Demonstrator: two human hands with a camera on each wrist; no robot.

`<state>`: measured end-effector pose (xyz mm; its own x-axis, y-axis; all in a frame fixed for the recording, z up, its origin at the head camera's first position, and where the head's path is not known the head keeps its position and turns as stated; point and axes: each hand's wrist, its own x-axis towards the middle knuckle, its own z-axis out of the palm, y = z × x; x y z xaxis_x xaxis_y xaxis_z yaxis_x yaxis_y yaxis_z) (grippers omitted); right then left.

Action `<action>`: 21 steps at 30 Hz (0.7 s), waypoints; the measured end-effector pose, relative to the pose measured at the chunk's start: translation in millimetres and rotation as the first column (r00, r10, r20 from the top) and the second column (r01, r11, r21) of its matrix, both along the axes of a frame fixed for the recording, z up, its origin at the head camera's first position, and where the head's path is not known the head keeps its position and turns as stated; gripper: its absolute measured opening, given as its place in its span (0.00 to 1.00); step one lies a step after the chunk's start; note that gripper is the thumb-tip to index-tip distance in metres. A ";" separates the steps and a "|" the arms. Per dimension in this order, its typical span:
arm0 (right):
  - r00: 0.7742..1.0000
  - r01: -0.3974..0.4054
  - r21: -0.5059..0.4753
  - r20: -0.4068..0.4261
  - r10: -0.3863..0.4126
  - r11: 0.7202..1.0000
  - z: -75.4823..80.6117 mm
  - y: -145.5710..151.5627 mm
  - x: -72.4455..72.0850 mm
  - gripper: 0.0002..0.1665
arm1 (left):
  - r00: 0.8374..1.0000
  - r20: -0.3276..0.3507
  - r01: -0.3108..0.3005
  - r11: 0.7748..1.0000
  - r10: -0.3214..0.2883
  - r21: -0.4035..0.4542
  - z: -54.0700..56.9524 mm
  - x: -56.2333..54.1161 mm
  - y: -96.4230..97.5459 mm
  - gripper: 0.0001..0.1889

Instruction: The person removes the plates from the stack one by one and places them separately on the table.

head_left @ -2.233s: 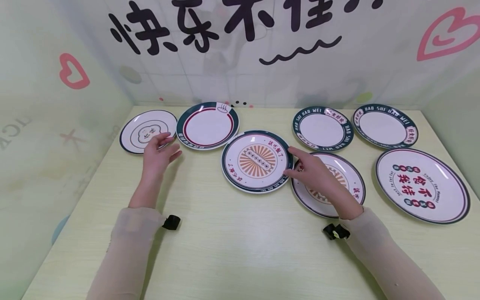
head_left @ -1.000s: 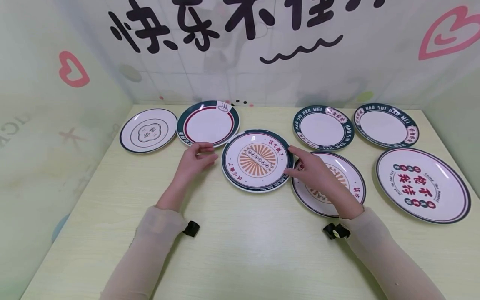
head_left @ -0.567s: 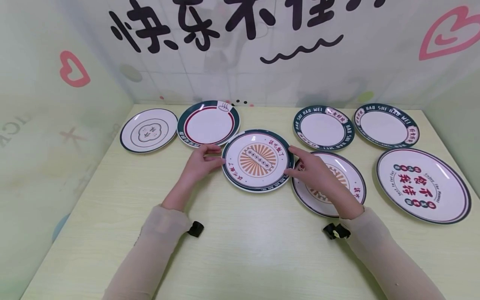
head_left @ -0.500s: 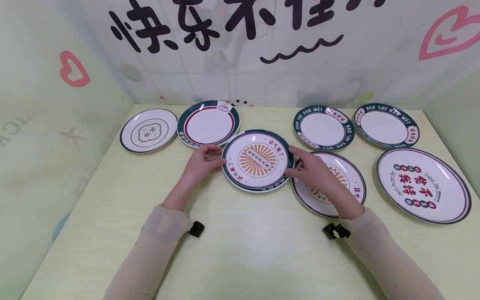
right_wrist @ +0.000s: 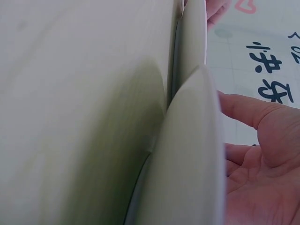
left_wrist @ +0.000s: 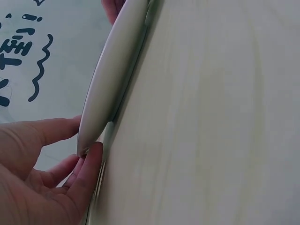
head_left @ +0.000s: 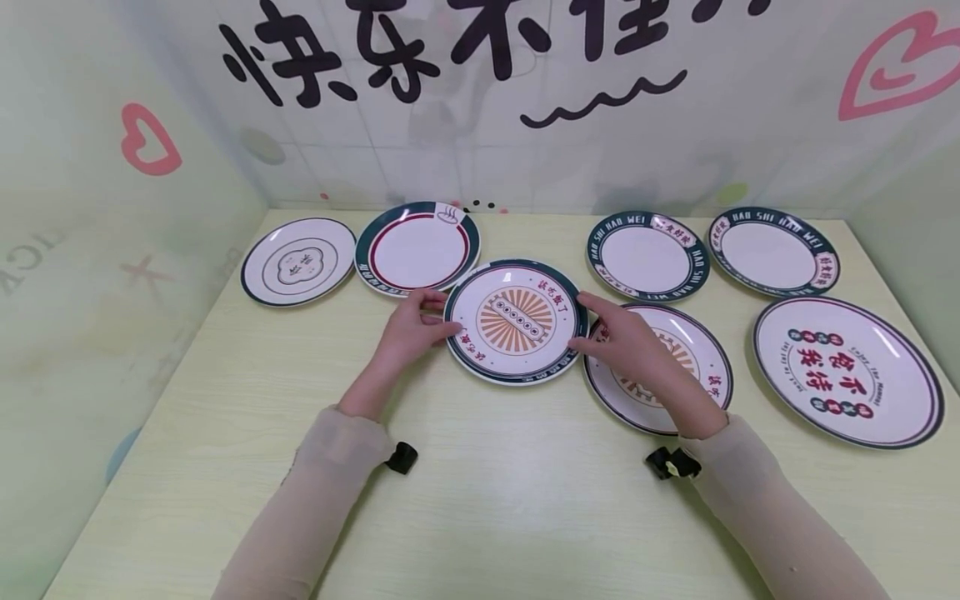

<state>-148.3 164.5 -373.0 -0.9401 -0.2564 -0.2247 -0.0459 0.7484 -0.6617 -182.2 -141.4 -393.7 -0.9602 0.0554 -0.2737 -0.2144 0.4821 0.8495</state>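
At the middle of the table in the head view is a round plate (head_left: 517,323) with an orange sunburst and a partly dark green rim. My left hand (head_left: 408,337) pinches its left edge; the left wrist view shows the thumb (left_wrist: 61,130) over the rim and fingertips (left_wrist: 96,152) under it. My right hand (head_left: 626,343) holds the right edge between thumb and forefinger. That hand lies across a second sunburst plate (head_left: 697,346), hiding much of it. In the right wrist view, the nearer plate (right_wrist: 187,164) hides part of my right hand (right_wrist: 262,145).
Behind on the left lie a thin-rimmed white plate (head_left: 258,271) and a green-rimmed plate with a red ring (head_left: 416,250). Two green-lettered plates, left (head_left: 645,258) and right (head_left: 772,250), sit back right. A large oval plate (head_left: 847,375) lies right. Walls enclose the table (head_left: 510,500).
My left hand has moved right from beside the thin-rimmed plate to the middle plate and now pinches its left rim. My right hand and the plates have stayed in place.
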 end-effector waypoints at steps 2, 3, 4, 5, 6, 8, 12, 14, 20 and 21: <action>1.000 0.001 0.003 0.002 -0.001 1.000 0.1 0.1 0.2 0.43 | 1.000 -0.006 0.003 1.000 -0.003 -0.017 -0.2 0.3 1.8 0.30; 1.000 0.002 0.004 0.002 -0.002 1.000 0.2 0.0 0.2 0.43 | 1.000 -0.009 0.005 1.000 -0.006 -0.025 -0.2 0.5 2.7 0.30; 1.000 0.003 0.005 0.002 -0.003 1.000 0.1 0.0 0.1 0.43 | 1.000 -0.011 0.007 0.999 -0.007 -0.034 -0.1 0.6 3.6 0.31; 1.000 0.002 0.007 0.000 -0.002 1.000 0.0 0.0 -0.1 0.43 | 1.000 -0.010 0.006 0.999 -0.006 -0.040 0.0 0.7 4.4 0.31; 1.000 0.002 0.009 -0.003 -0.002 1.000 0.0 0.0 -0.3 0.43 | 1.000 -0.010 0.005 0.999 -0.005 -0.044 0.2 0.7 5.3 0.31; 1.000 0.003 0.011 -0.010 -0.002 1.000 -0.2 -0.2 -0.3 0.43 | 1.000 -0.006 0.000 0.999 0.000 -0.052 1.1 0.8 6.6 0.30; 1.000 -0.001 0.009 -0.015 0.001 1.000 0.2 -0.4 -0.1 0.43 | 1.000 -0.004 -0.007 0.998 0.007 -0.064 2.6 1.2 7.8 0.29; 1.000 -0.004 0.006 -0.014 0.004 1.000 0.5 0.0 0.0 0.43 | 1.000 -0.006 -0.008 0.998 0.007 -0.069 3.5 1.5 8.4 0.28; 1.000 -0.004 0.001 -0.004 0.004 1.000 0.7 0.2 0.1 0.43 | 1.000 0.001 -0.014 0.997 0.014 -0.078 5.6 1.3 7.1 0.26; 1.000 -0.005 0.002 -0.004 0.005 1.000 0.6 0.1 -0.2 0.44 | 1.000 0.002 -0.012 0.997 0.012 -0.079 6.1 1.4 6.5 0.26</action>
